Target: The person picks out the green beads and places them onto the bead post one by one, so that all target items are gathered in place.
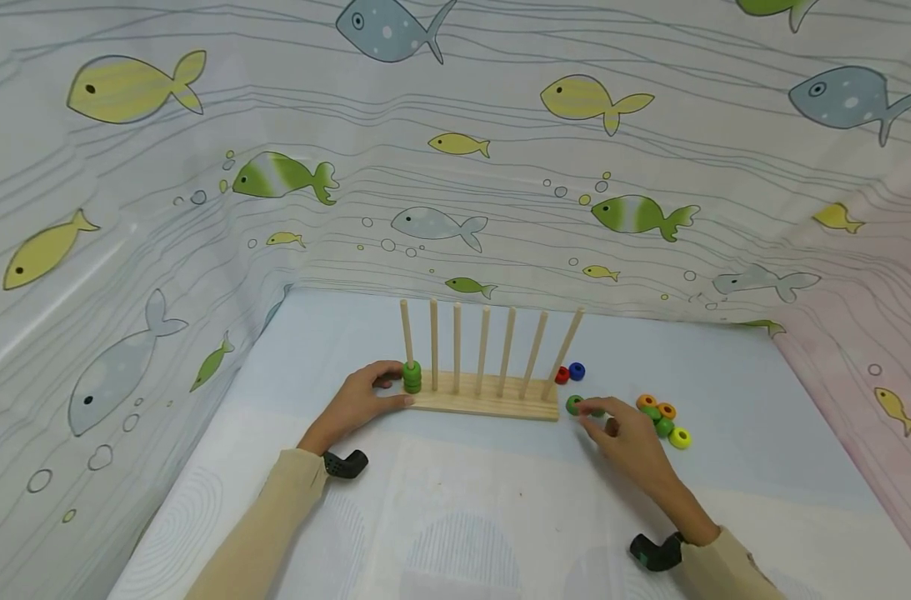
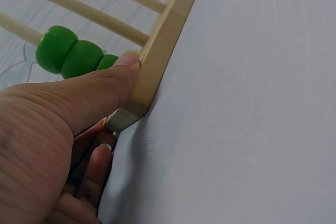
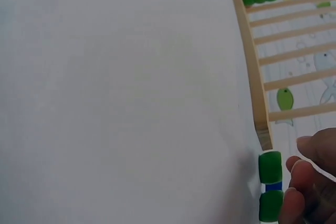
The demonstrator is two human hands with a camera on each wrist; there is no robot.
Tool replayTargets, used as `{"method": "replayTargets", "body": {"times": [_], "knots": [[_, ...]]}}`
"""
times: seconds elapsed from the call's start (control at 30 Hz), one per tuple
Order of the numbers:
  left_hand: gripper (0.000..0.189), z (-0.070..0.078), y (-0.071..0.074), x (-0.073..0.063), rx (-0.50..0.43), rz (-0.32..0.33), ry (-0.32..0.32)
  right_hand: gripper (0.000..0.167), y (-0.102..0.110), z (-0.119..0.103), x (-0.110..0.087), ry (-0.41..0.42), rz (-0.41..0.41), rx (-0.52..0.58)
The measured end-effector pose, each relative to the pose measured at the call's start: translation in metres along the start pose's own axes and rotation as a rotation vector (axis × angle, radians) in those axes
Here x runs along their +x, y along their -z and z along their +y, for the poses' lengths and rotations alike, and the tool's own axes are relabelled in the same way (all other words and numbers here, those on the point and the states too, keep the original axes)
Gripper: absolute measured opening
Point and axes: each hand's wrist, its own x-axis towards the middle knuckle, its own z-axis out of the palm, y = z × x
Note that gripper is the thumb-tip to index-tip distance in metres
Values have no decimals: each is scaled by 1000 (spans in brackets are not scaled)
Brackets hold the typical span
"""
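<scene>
A wooden peg rack (image 1: pixel 485 406) with a row of upright pegs stands on the table. Several green beads (image 1: pixel 412 377) are stacked on its leftmost peg. My left hand (image 1: pixel 361 404) grips that end of the base, its thumb (image 2: pixel 113 80) against the front edge beside the beads and the other fingers behind the end. Past the rack's right end lies a green bead (image 1: pixel 574 405), with a second green bead (image 3: pixel 271 206) close by. Over these two hovers my right hand (image 1: pixel 626 442), fingertips right at them, thumb and fingers apart with nothing between them.
Behind the rack's right end lie a red bead (image 1: pixel 563 375) and a blue bead (image 1: pixel 577 372). To the right of my right hand is a cluster of orange beads (image 1: pixel 668 411), green beads (image 1: pixel 664 427) and a yellow bead (image 1: pixel 680 437). A fish-patterned curtain (image 1: pixel 515 183) rises behind the table.
</scene>
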Motion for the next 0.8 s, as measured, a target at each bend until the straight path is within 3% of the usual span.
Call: {"method": "replayTargets", "body": {"times": [0.47, 0.8], "knots": [[70, -2, -2, 2, 16, -7, 2, 31, 21, 23, -19, -177, -27, -56], [68, 0, -2, 0, 14, 0, -5, 29, 36, 38, -34, -158, 60, -33]]}}
